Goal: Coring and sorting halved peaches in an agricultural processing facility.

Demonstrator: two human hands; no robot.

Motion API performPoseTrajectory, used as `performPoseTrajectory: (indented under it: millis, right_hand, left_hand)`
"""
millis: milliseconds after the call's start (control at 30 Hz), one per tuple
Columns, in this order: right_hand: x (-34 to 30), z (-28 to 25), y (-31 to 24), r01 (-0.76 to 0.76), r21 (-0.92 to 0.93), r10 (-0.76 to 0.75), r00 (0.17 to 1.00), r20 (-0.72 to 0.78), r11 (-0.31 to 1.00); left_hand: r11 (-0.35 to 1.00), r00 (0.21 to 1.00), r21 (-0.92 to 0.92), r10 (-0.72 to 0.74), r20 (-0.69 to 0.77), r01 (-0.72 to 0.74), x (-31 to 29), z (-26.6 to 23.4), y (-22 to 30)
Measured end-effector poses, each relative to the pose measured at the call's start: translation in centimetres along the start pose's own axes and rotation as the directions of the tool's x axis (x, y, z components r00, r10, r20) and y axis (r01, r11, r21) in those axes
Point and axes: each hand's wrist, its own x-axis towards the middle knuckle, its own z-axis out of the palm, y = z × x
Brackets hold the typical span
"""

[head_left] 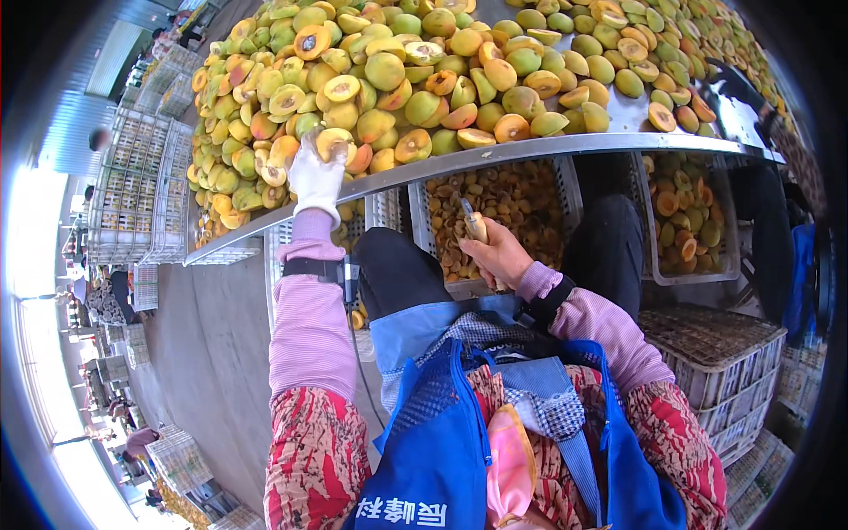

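My left hand (316,181), in a white glove, reaches over the table's metal rim into the heap of peaches. Its fingers are closed around a halved peach (335,141) with the cut side showing; some fingertips are hidden. My bare right hand (500,256) is closed on a small pitting knife (476,227) with a light wooden handle and short metal blade, pointing up and away from me. It hovers above a crate of brownish cut pieces (495,212) between my knees. Whole and halved yellow-green peaches (424,106) cover the table.
A metal edge (495,153) runs along the table in front of me. Another crate of peach halves (689,212) stands under it at right. Stacked crates (720,371) are by my right side. At far right a co-worker's arm (738,84) reaches over the table. Crate stacks (137,185) rise at left.
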Motion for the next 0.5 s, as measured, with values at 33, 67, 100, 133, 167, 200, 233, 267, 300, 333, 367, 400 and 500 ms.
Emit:
performPoseTrajectory:
  millis: [33,67,100,133,167,200,233,267,300,333,367,400,500]
  right_hand:
    - [0.1,0.0,-0.2,0.029,0.016,-0.029,0.999,0.029,0.999]
    - [0.0,0.0,-0.7,0.055,0.031,-0.057,0.997,0.057,0.998]
    - [-0.2,0.1,-1.0,0.055,0.031,-0.057,0.997,0.057,0.998]
    - [-0.3,0.3,-1.3,0.059,0.047,-0.062,0.996,0.064,0.997]
    - [-0.4,0.3,-1.9,0.070,0.065,-0.074,0.995,0.067,0.995]
    - [-0.6,0.4,-2.3,0.070,0.069,-0.075,0.995,0.062,0.995]
    - [-0.9,0.5,-2.9,0.173,0.050,-0.173,0.985,-0.014,0.984]
    - [-1.2,0.3,-3.1,0.270,0.025,-0.266,0.960,-0.092,0.963]
    - [-0.8,0.2,-3.5,0.288,-0.094,-0.300,0.940,-0.161,0.953]
    - [-0.4,0.0,-3.9,0.283,-0.095,-0.296,0.941,-0.162,0.954]
    - [0.1,-0.4,-3.9,0.437,-0.282,-0.503,0.832,-0.233,0.854]
    - [0.3,-0.5,-4.0,0.541,-0.468,-0.690,0.682,-0.244,0.699]
    - [0.7,-0.4,-3.8,0.440,-0.596,-0.656,0.726,-0.204,0.672]
  left_hand:
    - [0.999,1.000,-0.043,0.016,0.027,-0.014,0.6,0.0,0.5]
    - [0.999,1.000,-0.043,0.016,0.027,-0.015,0.8,0.1,1.4]
    - [0.995,0.997,-0.057,0.077,0.008,-0.077,0.8,0.2,2.3]
    - [0.988,0.991,-0.069,0.137,-0.011,-0.137,0.6,0.3,3.3]
    - [0.938,0.995,-0.334,0.091,-0.029,-0.095,-0.1,0.3,4.7]
    - [0.828,0.999,-0.559,-0.011,0.046,0.035,-1.0,0.7,5.6]
    - [0.643,0.996,-0.762,-0.012,0.092,0.078,-2.8,0.8,6.3]
    - [0.407,0.990,-0.904,0.001,0.142,0.129,-5.2,0.0,8.3]
    - [0.215,0.970,-0.946,-0.093,0.226,0.241,-7.2,0.4,8.9]
    - [0.004,0.931,-0.944,-0.167,0.324,0.330,-9.0,0.9,9.4]
    - [0.079,0.907,-0.911,-0.160,0.390,0.406,-10.3,0.7,10.6]
    - [0.157,0.878,-0.867,-0.166,0.448,0.472,-11.5,0.3,11.5]
    - [-0.035,0.827,-0.839,-0.146,0.542,0.543,-13.7,1.9,12.0]
